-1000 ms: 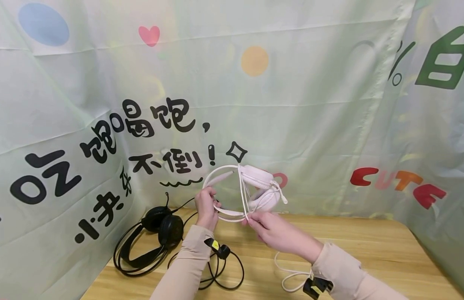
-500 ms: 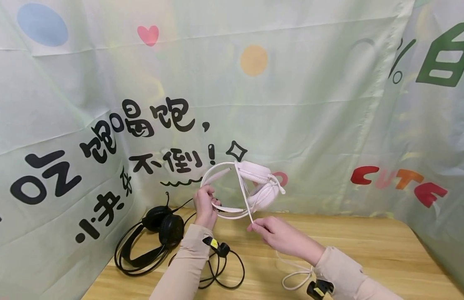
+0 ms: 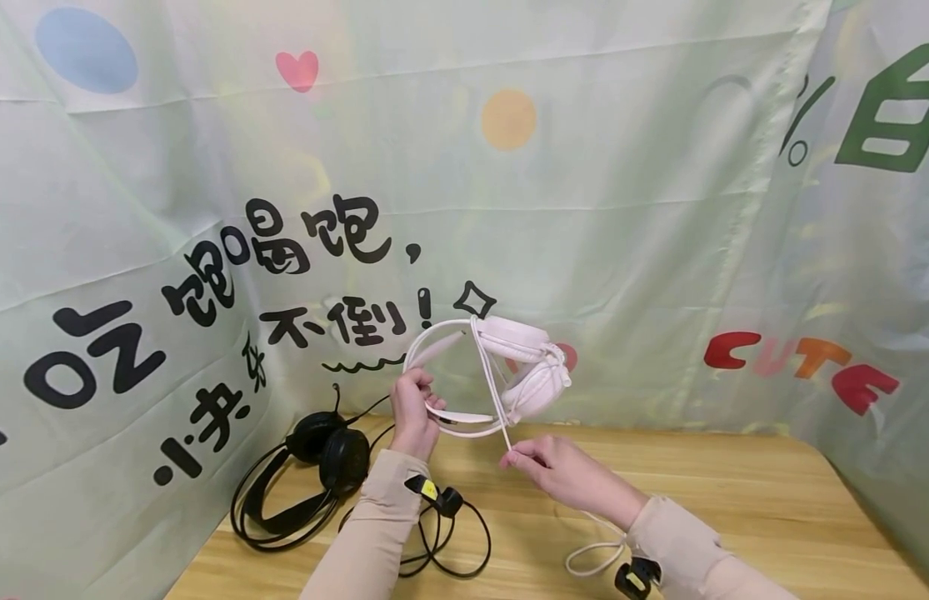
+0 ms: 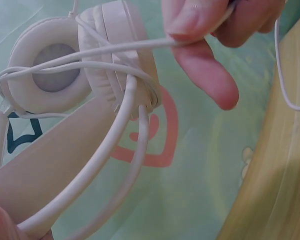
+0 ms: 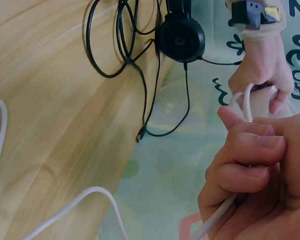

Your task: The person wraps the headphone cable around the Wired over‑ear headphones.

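White headphones [image 3: 512, 340] are held up above the table, ear cups to the right. My left hand [image 3: 415, 414] grips their headband [image 4: 75, 187] at the left end. A white cable [image 4: 110, 48] crosses the headband and wraps around it near the ear cups [image 4: 55, 65]. Its strand runs taut to my right hand [image 3: 565, 471], which pinches it below the cups. In the right wrist view the right hand's fingers [image 5: 245, 165] curl around the cable, and the rest of it hangs toward the table.
Black headphones [image 3: 342, 461] lie on the wooden table [image 3: 704, 475] at the left, their black cable [image 3: 485, 542] looped in front. A loose white cable loop [image 3: 595, 546] lies near the right forearm. Printed cloth [image 3: 621, 250] hangs behind and at both sides.
My right hand has moved slightly down and right, drawing the cable away from the headband. The left hand keeps its hold, and the white headphones have tilted and shifted a little.
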The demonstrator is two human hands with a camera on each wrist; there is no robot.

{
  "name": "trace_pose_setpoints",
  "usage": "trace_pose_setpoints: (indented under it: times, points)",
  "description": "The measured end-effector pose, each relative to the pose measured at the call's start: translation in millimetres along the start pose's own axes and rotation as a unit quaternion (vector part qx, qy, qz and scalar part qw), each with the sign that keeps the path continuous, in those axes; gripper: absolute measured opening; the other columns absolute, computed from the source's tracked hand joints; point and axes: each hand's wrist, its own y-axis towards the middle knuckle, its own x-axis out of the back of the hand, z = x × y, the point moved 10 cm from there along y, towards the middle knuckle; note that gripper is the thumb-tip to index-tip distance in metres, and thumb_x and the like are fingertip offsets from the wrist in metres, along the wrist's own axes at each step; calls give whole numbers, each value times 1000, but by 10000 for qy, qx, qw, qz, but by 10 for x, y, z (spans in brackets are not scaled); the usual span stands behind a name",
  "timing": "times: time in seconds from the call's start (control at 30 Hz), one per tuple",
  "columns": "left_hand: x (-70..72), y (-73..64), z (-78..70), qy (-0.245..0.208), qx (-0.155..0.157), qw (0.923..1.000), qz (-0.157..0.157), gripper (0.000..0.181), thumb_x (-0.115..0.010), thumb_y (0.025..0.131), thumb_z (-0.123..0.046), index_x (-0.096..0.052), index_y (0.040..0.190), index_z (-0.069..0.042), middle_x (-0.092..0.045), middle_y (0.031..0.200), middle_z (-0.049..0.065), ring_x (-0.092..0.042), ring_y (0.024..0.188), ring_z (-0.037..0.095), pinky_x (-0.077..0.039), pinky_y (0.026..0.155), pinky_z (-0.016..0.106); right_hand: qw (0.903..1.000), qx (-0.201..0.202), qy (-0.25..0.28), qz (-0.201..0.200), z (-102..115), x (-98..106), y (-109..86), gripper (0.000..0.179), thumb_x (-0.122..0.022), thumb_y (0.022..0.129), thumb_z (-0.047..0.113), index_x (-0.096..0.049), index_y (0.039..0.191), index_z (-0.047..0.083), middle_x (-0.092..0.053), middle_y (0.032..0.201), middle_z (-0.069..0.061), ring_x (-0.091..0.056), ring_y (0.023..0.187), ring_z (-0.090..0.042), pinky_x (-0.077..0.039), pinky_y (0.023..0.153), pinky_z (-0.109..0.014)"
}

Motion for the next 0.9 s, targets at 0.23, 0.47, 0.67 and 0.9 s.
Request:
trace_pose_setpoints:
  times: [0.23, 0.47, 0.67, 0.9]
  points:
    - [-40, -19, 36, -67, 172, 9997, 178, 21, -48, 81, -2, -38, 92, -16, -28, 61, -8, -25, 54, 10, -28, 49, 20, 9999, -121, -24, -94, -180, 30, 28, 27, -56, 112, 25, -80, 110, 14, -37, 64, 12, -33, 57, -1, -38, 60, -25]
    - [-102, -49, 68, -137, 348, 9985, 397, 19, -46, 82, -4, -35, 87, -18, -26, 60, -10, -25, 49, 5, -26, 47, 17, 9999, -44, 150, -1, -241, 17, 46, 27, -57, 111, 26, -81, 109, 13, -35, 62, 12, -30, 55, -1, -34, 54, -24]
    - [-122, -71, 83, -121, 442, 9975, 532, 17, -46, 84, -4, -36, 83, -18, -27, 59, -9, -25, 47, 5, -25, 46, 17, 9996, 34, 267, 41, -245, -15, 49, 28, -58, 111, 28, -81, 108, 12, -34, 61, 13, -30, 54, 0, -33, 52, -22]
    - [-128, -72, 77, -145, 581, 9948, 825, 15, -43, 87, -4, -38, 87, -18, -28, 57, -11, -26, 44, 3, -26, 43, 15, 9985, 91, 506, 176, -282, -1, 40, 29, -58, 111, 27, -82, 109, 11, -36, 60, 12, -31, 53, 0, -33, 52, -23]
